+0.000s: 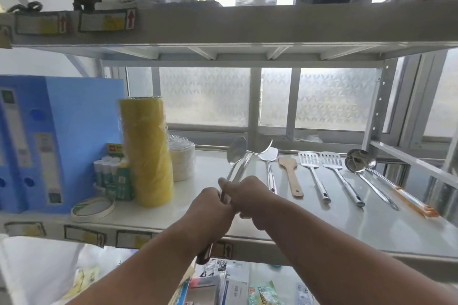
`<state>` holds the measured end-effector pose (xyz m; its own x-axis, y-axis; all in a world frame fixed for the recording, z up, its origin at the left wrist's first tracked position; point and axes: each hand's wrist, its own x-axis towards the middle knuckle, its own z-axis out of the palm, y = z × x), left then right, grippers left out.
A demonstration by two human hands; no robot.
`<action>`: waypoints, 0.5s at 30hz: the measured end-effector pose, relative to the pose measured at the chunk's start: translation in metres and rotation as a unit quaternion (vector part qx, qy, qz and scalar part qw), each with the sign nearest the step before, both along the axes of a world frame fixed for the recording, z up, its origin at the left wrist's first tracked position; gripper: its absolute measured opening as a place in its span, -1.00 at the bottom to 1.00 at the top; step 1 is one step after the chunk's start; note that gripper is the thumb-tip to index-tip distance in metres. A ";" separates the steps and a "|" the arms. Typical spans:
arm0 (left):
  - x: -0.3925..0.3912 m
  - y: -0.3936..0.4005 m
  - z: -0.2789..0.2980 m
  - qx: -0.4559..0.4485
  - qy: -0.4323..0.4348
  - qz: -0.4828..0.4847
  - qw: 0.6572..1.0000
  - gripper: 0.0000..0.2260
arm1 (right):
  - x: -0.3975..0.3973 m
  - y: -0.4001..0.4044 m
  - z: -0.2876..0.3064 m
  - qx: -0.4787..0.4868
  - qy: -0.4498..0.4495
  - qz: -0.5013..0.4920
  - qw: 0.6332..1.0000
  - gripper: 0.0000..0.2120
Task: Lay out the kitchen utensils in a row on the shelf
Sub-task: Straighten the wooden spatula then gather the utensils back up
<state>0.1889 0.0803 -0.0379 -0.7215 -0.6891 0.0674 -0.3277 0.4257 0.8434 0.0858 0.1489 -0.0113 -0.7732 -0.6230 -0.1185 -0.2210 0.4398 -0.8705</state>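
- Landmark for all positions: the wooden spatula point(290, 174), lying flat on the white shelf point(347, 220) with its blade toward the window.
- Our left hand point(209, 208) is closed in a fist around metal handles, left of and nearer to us than the wooden spatula.
- Our right hand point(247, 197) is also curled shut around the same bundle, touching the left hand, between it and the wooden spatula.
- The bundle is two steel turners point(241, 156), held tilted, blades raised above the shelf just left of the wooden spatula's blade. We cannot tell which hand holds which handle.
- Just left of the wooden spatula, flat on the shelf: one solid steel turner point(269, 156); its handle passes behind the right hand.
- Right of the wooden spatula, in order: two slotted turners point(309, 160), then two ladles point(357, 163), the far one with an orange-tinted handle. All handles point toward us, roughly parallel and apart.
- Well left of the wooden spatula: a tall yellow tape stack point(146, 151), and blue file boxes point(62, 141) beyond it.
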 end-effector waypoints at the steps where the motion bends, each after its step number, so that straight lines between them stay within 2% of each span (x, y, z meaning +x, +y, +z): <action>1: -0.002 -0.001 -0.003 -0.013 -0.016 0.009 1.000 -0.79 | 0.000 0.000 -0.001 0.008 -0.028 -0.002 1.000 -0.50; 4: -0.009 -0.003 -0.011 -0.011 -0.015 0.043 0.999 -0.74 | -0.004 -0.004 -0.008 -0.014 -0.117 -0.014 0.993 -0.59; 5: -0.011 -0.004 -0.011 0.004 -0.003 0.054 0.999 -0.70 | -0.005 -0.004 -0.007 -0.010 -0.109 -0.002 0.994 -0.64; 7: -0.012 -0.005 -0.009 0.015 -0.001 0.067 0.998 -0.72 | -0.012 -0.007 -0.009 0.063 -0.002 0.041 0.997 -0.74; 9: -0.012 -0.009 -0.007 -0.016 -0.027 0.068 0.997 -0.73 | -0.013 -0.005 -0.006 0.157 0.126 0.075 0.977 -0.74; 11: -0.012 -0.017 -0.007 -0.061 -0.050 0.067 0.995 -0.76 | -0.015 -0.004 -0.005 0.188 0.223 0.098 0.951 -0.71; 12: -0.012 -0.020 -0.007 -0.075 -0.059 0.074 0.993 -0.81 | -0.010 -0.004 -0.005 0.192 0.253 0.097 0.943 -0.74; 14: -0.012 -0.025 -0.004 -0.090 -0.070 0.080 0.990 -0.89 | -0.007 -0.004 -0.014 0.130 0.234 0.064 0.961 -0.89; 15: -0.013 -0.027 -0.004 -0.098 -0.073 0.080 0.989 -0.86 | -0.003 -0.002 -0.018 0.094 0.227 0.056 0.968 -0.86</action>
<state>0.1756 0.0528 -0.0415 -0.6156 -0.7797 0.1149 -0.5163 0.5091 0.6886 0.0826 0.1466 -0.0298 -0.7012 -0.7063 0.0973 -0.6168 0.5325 -0.5797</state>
